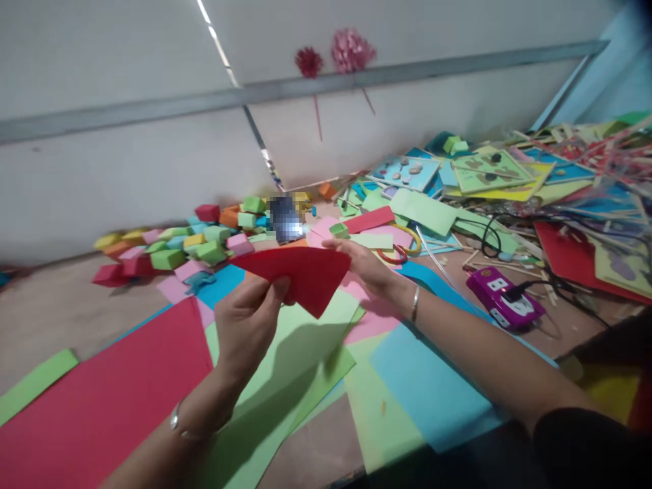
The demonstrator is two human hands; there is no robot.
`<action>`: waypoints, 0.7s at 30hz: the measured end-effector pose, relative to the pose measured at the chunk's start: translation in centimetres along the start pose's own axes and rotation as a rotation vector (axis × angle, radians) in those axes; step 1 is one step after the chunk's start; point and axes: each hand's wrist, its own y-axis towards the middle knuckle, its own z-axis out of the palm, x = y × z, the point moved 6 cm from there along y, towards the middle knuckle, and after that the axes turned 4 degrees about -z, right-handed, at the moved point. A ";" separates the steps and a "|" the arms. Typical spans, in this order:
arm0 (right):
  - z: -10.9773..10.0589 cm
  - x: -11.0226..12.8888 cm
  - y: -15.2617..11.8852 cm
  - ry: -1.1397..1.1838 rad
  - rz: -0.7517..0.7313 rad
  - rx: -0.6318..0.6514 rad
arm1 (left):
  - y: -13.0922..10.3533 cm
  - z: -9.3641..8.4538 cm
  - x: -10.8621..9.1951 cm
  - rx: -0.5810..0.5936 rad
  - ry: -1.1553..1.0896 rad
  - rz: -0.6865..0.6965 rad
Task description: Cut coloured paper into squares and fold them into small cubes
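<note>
A red paper piece (316, 275), curved along its top and pointed at the bottom, is held up above the sheets. My left hand (249, 316) pinches it near its left part, thumb on the near face. At its upper right edge is my right hand (364, 265), with fingers partly behind the paper. Beneath them lie a light green sheet (285, 339), a blue sheet (432, 380) and a large red sheet (122, 380).
Many coloured paper cubes (168, 258) are piled at the back left. A purple power strip (504, 299) with a black cable sits on the right. Behind it are framed crafts (492, 170) and sticks. Two paper flowers (351, 51) hang on the wall.
</note>
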 end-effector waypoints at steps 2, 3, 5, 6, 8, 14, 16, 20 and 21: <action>1.4 0.4 -0.4 0.087 0.012 0.151 | 0.4 -0.2 1.0 -0.086 -0.294 -0.218; 1.9 0.6 -0.6 0.111 0.015 0.200 | 0.6 0.1 1.2 -0.099 -0.350 -0.262; 2.4 0.6 -1.0 0.043 0.011 0.190 | 0.8 0.7 1.5 -0.089 -0.398 -0.318; 2.2 0.5 -1.1 -0.044 0.004 0.128 | 0.8 1.0 1.6 -0.074 -0.396 -0.333; 1.7 0.2 -1.3 -0.222 -0.007 -0.010 | 0.8 1.5 2.2 -0.037 -0.398 -0.377; 1.7 0.2 -1.2 -0.461 -0.041 0.042 | 2.7 -0.2 4.3 -0.100 -0.341 -0.392; 1.3 0.5 -1.0 -0.559 -0.064 0.038 | 3.7 -1.1 4.8 -0.126 -0.298 -0.364; -0.1 0.5 -0.6 -0.685 -0.076 -0.061 | 4.8 -2.0 5.3 -0.083 -0.187 -0.327; -0.5 0.5 -0.6 -0.714 -0.080 -0.092 | 4.9 -2.0 5.2 -0.059 -0.157 -0.321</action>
